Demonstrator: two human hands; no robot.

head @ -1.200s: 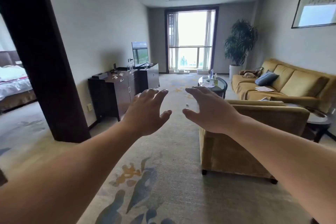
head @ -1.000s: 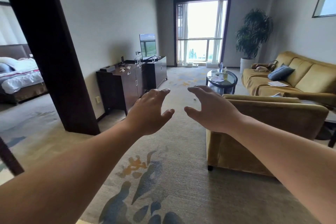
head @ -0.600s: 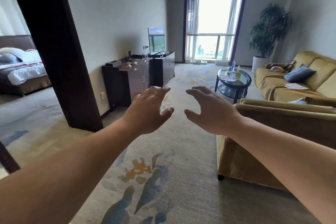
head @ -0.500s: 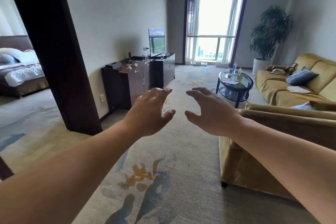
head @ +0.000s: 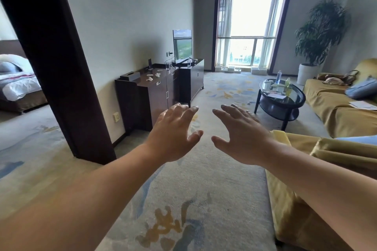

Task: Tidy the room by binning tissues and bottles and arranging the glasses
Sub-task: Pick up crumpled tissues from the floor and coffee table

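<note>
My left hand (head: 173,134) and my right hand (head: 240,136) are stretched out in front of me over the carpet, both empty with fingers spread. Far ahead on the left, crumpled white tissues (head: 152,77) lie on a dark wooden cabinet (head: 155,96), with a clear glass (head: 167,66) standing further back on it. On the right, a round glass coffee table (head: 299,100) carries a clear bottle with a blue cap (head: 278,77), a yellowish bottle (head: 288,83) and papers. Nothing is within reach of either hand.
A dark pillar (head: 53,63) stands at left with a bed (head: 18,85) beyond it. A yellow armchair (head: 306,199) is close on my right, a yellow sofa (head: 334,108) behind it. A TV (head: 182,47), window (head: 251,28) and potted plant (head: 320,32) sit at the far end.
The view has moved forward into the room and tilted down a little; the cabinet and coffee table are closer. Both hands stay held out, empty.
</note>
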